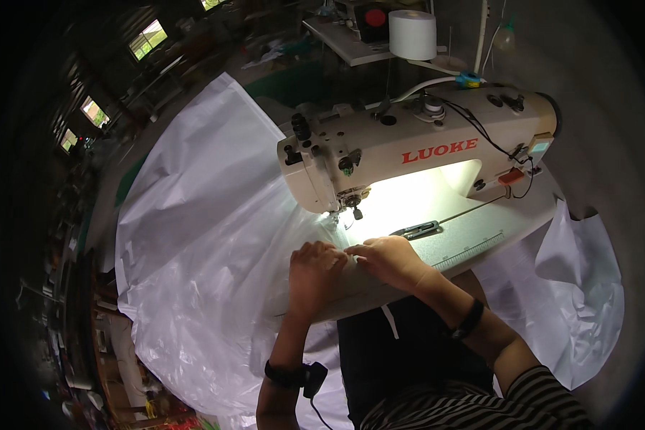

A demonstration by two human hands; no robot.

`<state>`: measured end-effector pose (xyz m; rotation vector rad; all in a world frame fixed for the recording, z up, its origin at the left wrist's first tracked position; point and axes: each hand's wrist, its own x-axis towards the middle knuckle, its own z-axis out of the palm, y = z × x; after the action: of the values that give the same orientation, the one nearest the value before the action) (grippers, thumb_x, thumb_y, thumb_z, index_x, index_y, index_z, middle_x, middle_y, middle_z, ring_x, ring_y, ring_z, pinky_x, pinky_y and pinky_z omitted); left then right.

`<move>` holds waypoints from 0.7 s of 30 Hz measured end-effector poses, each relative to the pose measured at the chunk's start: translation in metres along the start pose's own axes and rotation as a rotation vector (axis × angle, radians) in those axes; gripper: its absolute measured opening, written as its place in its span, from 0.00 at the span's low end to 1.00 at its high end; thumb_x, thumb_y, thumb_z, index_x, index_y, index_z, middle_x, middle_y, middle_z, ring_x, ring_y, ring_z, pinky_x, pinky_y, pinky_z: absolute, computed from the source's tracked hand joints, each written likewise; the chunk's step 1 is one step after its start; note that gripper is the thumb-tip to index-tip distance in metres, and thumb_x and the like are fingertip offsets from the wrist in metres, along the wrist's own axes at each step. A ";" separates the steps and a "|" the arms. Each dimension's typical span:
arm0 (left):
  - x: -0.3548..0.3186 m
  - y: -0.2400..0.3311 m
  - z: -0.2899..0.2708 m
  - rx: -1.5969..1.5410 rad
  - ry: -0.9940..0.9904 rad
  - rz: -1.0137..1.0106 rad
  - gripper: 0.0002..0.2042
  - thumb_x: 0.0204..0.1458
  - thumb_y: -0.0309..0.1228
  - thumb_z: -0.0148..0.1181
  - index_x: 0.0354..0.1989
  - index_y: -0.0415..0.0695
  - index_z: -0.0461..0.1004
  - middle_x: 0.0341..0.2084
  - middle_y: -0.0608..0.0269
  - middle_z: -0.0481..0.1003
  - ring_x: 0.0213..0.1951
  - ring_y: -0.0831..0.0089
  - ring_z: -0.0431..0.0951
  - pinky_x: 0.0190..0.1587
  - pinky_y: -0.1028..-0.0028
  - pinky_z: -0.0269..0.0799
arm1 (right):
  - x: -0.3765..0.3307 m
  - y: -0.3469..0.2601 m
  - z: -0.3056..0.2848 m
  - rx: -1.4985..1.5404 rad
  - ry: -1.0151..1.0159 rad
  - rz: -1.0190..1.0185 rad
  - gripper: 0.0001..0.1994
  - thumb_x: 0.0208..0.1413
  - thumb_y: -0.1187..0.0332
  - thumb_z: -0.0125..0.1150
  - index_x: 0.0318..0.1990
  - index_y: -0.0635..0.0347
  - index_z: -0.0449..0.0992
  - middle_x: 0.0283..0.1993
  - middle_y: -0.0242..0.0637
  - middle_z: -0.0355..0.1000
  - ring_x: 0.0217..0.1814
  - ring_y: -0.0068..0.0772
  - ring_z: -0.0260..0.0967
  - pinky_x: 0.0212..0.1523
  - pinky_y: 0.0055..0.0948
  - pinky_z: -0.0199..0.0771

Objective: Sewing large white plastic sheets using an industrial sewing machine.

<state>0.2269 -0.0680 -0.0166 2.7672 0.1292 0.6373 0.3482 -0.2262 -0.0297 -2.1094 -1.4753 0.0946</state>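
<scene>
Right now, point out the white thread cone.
In the head view, the white thread cone is at the top, right of centre, above the sewing machine and beside the pale tabletop.

Milky white for the sheet (186,208) on the left, shading to pale lilac; white again for the sheeting (584,287) on the right. Cream-grey across the sewing machine (387,140), with red lettering (439,151). Plain white on the far thread cone (413,36), blue on the tape (469,80) nearby. Black for the trousers (401,351) and right wristband (469,319). Dark-and-pale stripes along the near shirt (545,398).
</scene>
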 end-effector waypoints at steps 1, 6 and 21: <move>0.005 -0.003 0.000 -0.050 0.071 -0.057 0.06 0.46 0.33 0.65 0.27 0.46 0.77 0.30 0.64 0.76 0.37 0.63 0.76 0.40 0.61 0.68 | 0.000 0.000 0.001 0.000 0.000 -0.001 0.14 0.53 0.68 0.58 0.48 0.48 0.79 0.33 0.37 0.76 0.38 0.42 0.76 0.41 0.39 0.76; 0.008 -0.016 0.012 -0.248 -0.029 -0.235 0.07 0.47 0.33 0.66 0.29 0.43 0.78 0.29 0.60 0.76 0.34 0.61 0.77 0.39 0.62 0.69 | -0.001 -0.005 0.003 -0.042 0.137 -0.062 0.10 0.52 0.66 0.63 0.43 0.50 0.78 0.31 0.34 0.74 0.34 0.38 0.75 0.37 0.35 0.76; 0.001 -0.011 0.007 -0.463 0.058 -0.150 0.08 0.46 0.25 0.65 0.37 0.42 0.80 0.35 0.59 0.77 0.40 0.63 0.77 0.43 0.68 0.72 | 0.004 0.004 0.016 0.135 0.260 -0.044 0.04 0.53 0.66 0.63 0.35 0.52 0.78 0.31 0.35 0.75 0.32 0.42 0.75 0.33 0.38 0.74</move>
<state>0.2307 -0.0590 -0.0253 2.2725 0.1753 0.6174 0.3475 -0.2169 -0.0436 -1.9008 -1.3212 -0.0916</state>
